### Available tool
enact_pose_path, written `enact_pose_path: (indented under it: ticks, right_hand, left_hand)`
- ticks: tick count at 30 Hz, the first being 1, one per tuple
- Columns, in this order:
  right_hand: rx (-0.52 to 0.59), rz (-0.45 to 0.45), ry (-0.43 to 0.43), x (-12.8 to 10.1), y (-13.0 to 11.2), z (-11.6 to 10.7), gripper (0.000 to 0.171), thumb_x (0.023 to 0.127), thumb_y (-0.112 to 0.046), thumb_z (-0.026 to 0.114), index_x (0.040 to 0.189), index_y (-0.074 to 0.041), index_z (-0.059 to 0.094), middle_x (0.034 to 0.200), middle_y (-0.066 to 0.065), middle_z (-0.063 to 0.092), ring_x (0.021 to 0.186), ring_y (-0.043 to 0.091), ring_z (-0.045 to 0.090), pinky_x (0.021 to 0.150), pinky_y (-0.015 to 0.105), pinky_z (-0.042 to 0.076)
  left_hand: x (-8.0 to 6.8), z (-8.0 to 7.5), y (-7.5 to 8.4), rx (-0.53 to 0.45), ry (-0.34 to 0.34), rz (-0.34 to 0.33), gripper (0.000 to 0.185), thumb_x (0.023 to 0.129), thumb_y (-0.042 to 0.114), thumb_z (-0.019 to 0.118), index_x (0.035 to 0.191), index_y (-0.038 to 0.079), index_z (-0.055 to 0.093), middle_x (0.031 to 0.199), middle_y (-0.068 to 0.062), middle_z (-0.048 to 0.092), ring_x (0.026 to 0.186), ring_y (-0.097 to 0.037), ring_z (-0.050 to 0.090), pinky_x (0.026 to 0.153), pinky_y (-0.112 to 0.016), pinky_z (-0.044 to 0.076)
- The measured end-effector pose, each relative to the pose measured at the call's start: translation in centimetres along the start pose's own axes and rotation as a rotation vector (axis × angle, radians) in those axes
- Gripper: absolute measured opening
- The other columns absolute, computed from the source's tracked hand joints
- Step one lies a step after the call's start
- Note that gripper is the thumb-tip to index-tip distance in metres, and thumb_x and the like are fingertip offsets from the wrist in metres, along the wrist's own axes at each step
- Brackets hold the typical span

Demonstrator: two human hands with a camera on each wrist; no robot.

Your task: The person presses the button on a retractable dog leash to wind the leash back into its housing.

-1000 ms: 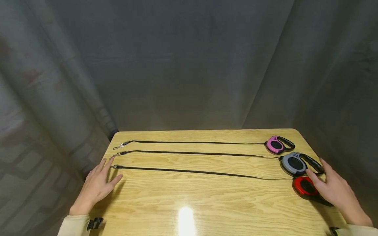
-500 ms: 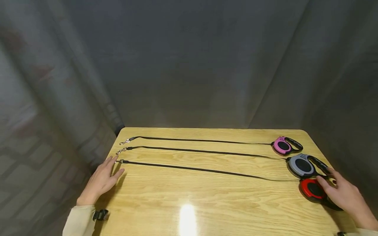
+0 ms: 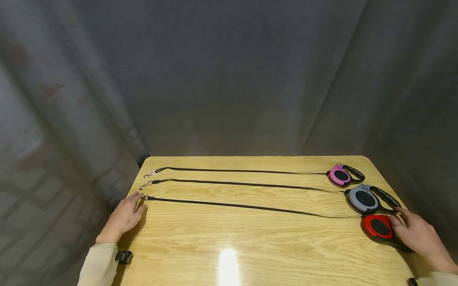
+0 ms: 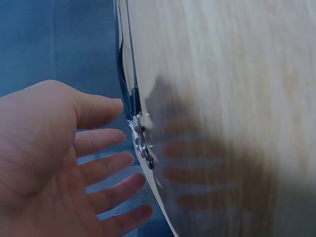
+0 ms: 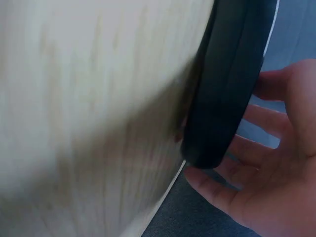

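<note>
Three retractable dog leashes lie on the table, casings at the right and black straps drawn out leftward: pink [image 3: 338, 176], grey [image 3: 363, 199] and red [image 3: 377, 226]. The right hand [image 3: 416, 234] is beside the red leash, its fingers spread around the end of the black handle [image 5: 224, 89] with a gap to the palm; part of them is hidden behind it. At the left edge the left hand [image 3: 121, 218] has its fingers loosely extended by the metal clip [image 4: 139, 136] of the nearest strap. Nothing is gripped there.
The wooden table [image 3: 229, 230] has rounded far corners. A grey curtain [image 3: 229, 79] hangs behind it and at both sides. Metal clips of the other straps, such as the farthest clip [image 3: 150, 174], lie near the left edge.
The view has shifted a little. The right hand has come in closer around the red leash's handle. The left hand stays beside the nearest clip, and the leashes lie as before.
</note>
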State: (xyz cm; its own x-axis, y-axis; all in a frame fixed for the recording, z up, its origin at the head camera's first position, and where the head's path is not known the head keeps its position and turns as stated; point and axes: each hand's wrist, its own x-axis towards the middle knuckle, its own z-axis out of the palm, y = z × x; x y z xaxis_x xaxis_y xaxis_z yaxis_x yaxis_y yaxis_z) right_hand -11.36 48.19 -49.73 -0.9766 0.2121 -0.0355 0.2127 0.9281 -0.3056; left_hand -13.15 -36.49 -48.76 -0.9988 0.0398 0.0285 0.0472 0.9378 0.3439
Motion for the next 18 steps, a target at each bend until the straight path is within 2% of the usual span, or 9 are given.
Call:
enact_pose_path:
  ticks: [4,9,15,18]
  right_hand:
    - [0.013,0.021,0.005,0.2,0.6,0.2,0.051,0.108,-0.023,0.048,0.14,0.017,0.041,0.125,0.049,0.051,0.111,0.068,0.05,0.089,0.075,0.044]
    - [0.035,0.077,-0.023,0.1,0.8,0.0,0.058,0.105,-0.02,0.048,0.143,0.021,0.033,0.124,0.05,0.051,0.109,0.067,0.051,0.09,0.073,0.044]
    - [-0.008,0.08,-0.091,-0.1,0.4,-0.8,0.054,0.104,-0.031,0.054,0.12,0.02,0.06,0.116,0.046,0.06,0.102,0.061,0.057,0.083,0.067,0.048]
    - [-0.019,0.094,-0.126,-0.2,0.3,-0.9,0.056,0.104,-0.036,0.057,0.117,0.017,0.065,0.119,0.046,0.059,0.104,0.062,0.057,0.083,0.066,0.049]
  left_hand:
    - [0.0,0.3,0.1,0.013,0.012,0.004,0.046,0.106,0.016,0.06,0.141,-0.014,0.057,0.146,-0.042,0.053,0.132,-0.063,0.052,0.109,-0.073,0.042]
    - [0.1,0.5,0.0,0.031,0.038,0.006,0.041,0.104,0.014,0.063,0.136,-0.011,0.062,0.137,-0.04,0.059,0.123,-0.06,0.057,0.102,-0.072,0.046]
    - [0.3,0.6,-0.3,0.061,0.043,0.003,0.037,0.103,0.015,0.064,0.133,-0.007,0.066,0.128,-0.037,0.062,0.112,-0.058,0.061,0.094,-0.071,0.049]
    - [0.3,0.6,-0.3,0.087,0.057,0.008,0.034,0.102,0.015,0.068,0.13,-0.003,0.071,0.123,-0.033,0.065,0.106,-0.053,0.064,0.089,-0.068,0.052]
